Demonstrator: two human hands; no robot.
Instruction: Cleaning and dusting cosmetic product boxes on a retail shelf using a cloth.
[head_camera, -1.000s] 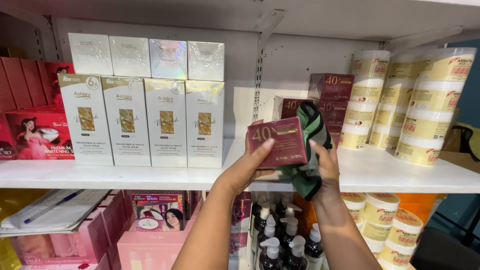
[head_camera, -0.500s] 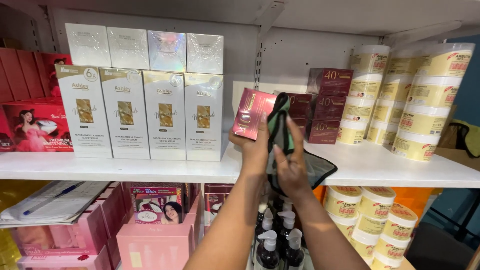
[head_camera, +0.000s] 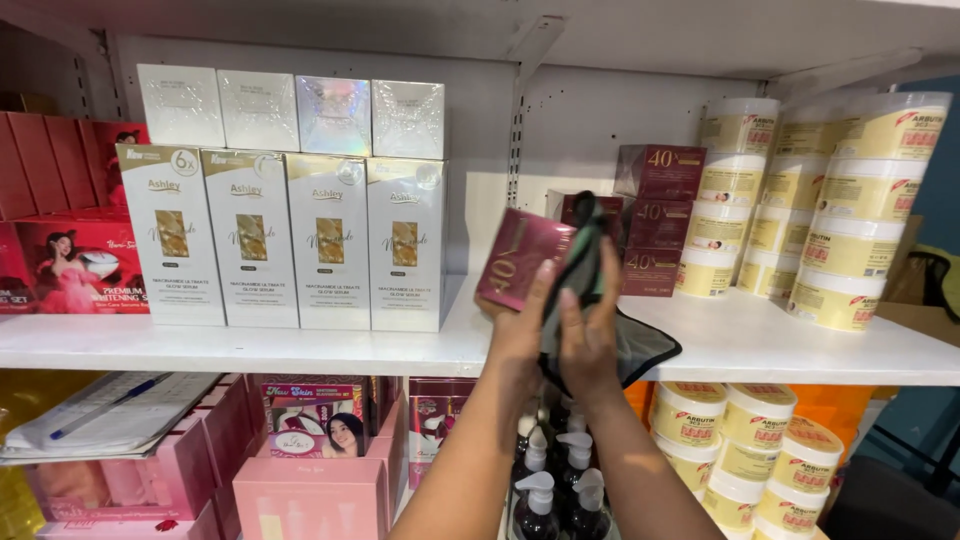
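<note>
Head view: left fingers (head_camera: 545, 285) grip a maroon box (head_camera: 520, 258), now tilted on edge and raised off the shelf (head_camera: 760, 335), left of where it was. Right fingers (head_camera: 606, 262) press a dark cloth (head_camera: 600, 335) to its side, so wiping looks underway.

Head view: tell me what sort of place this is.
Most likely a cosmetics shop. White metal shelves carry rows of identical white cartons, stacked cream tubs and pump bottles, many of each kind, fronts facing outward.
</note>
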